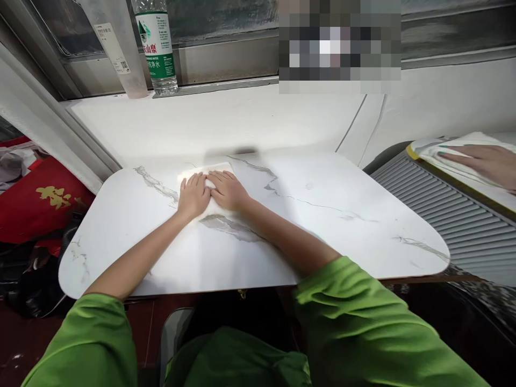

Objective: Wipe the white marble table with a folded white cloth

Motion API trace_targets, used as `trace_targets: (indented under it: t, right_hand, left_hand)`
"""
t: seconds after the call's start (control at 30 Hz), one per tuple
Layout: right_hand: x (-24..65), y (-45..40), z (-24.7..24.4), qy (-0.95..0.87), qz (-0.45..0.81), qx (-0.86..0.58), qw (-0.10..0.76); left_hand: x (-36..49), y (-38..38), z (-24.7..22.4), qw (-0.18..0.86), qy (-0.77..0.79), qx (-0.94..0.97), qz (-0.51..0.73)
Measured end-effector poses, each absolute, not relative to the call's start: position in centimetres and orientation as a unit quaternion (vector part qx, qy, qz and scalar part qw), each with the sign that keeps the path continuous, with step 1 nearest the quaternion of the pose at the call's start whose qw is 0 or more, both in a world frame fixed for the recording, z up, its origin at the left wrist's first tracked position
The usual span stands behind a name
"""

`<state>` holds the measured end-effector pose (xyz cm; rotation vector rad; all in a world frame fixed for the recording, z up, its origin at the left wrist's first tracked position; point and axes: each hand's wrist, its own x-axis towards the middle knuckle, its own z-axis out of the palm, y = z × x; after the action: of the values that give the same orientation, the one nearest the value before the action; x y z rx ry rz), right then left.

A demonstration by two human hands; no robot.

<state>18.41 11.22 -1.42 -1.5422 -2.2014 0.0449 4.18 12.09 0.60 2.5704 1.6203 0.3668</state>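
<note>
Cloth (219, 210) lies flat on the marbled white desk (342, 231), left of its middle, beneath both hands. The left hand (194, 195) and right hand (228, 191) press down side by side, touching, fingers extended over its upper part; whether either grip pinches the fabric, I cannot tell. Cloth shows beyond the fingertips and below the palms.
</note>
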Motion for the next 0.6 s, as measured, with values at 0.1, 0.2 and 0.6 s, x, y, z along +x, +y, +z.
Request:
trace_targets:
  t: [0.1, 0.2, 0.6]
  right_hand:
    - [19.7, 6.9, -1.5, -0.801, 0.009, -0.559, 0.213]
    - [21.3, 2.1, -1.6, -0.809, -0.003, -0.553, 0.201]
    - [24.9, -4.6, -1.7, -0.775, -0.049, -0.594, 0.207]
  left_hand:
    - [5.1, 8.1, 0.4, 0.043, 0.511, 0.85, 0.119]
    - [6.1, 4.1, 0.0, 0.047, 0.473, 0.871, 0.123]
    - [10.3, 0.2, 1.0, 0.127, 0.396, 0.908, 0.057]
